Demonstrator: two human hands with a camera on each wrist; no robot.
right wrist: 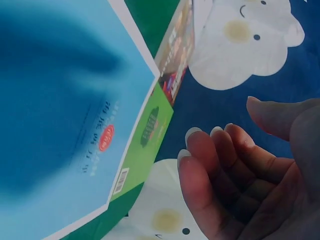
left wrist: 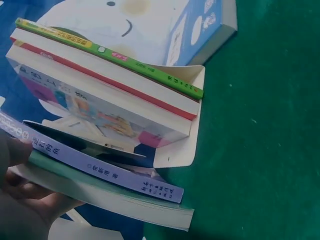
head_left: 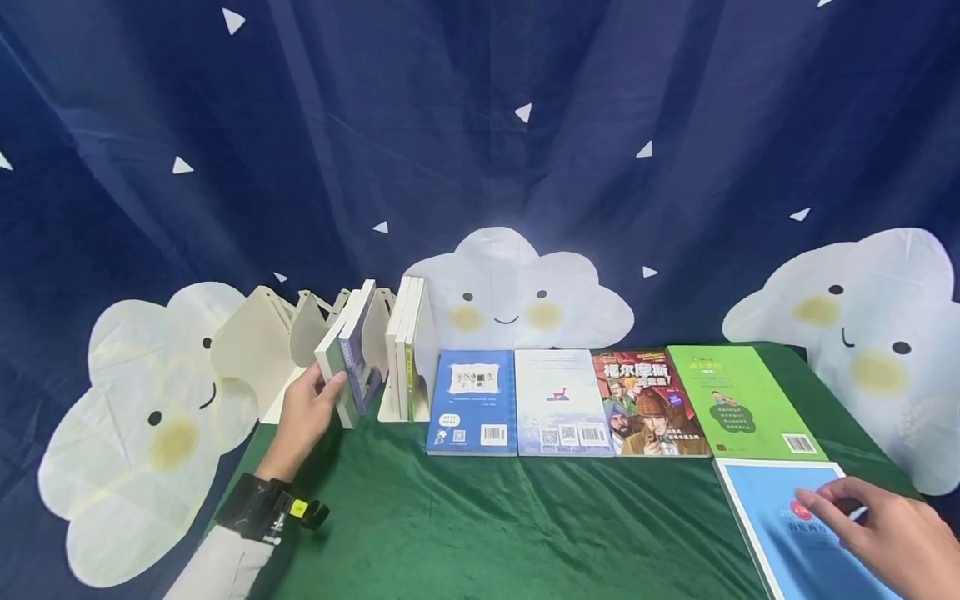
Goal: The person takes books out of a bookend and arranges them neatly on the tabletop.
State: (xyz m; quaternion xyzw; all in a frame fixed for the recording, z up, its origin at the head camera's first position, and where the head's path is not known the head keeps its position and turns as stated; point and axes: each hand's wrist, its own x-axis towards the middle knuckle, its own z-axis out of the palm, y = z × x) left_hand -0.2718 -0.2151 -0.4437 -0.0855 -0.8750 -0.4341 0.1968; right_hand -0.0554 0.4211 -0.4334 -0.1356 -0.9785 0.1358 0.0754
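Observation:
At the left of the head view my left hand [head_left: 310,408] holds a green-covered book [head_left: 343,408] upright, its pale page edges showing. A purple book [left wrist: 100,162] leans right against it; in the left wrist view my thumb lies beside its spine. Whether the fingers also grip the purple book, I cannot tell. My right hand [head_left: 892,525] hovers over a light blue book [head_left: 795,492] that lies flat at the front right. Its fingers [right wrist: 200,170] are loosely bent and hold nothing; the thumb stands apart from them in the right wrist view.
Cream bookends [head_left: 258,342] stand at the left, with several upright books [head_left: 405,350] to their right. Along the back of the green cloth [head_left: 525,525] lie a dark blue book [head_left: 472,417], a white book [head_left: 558,375], a red comic-style book [head_left: 648,408] and a green book [head_left: 757,400].

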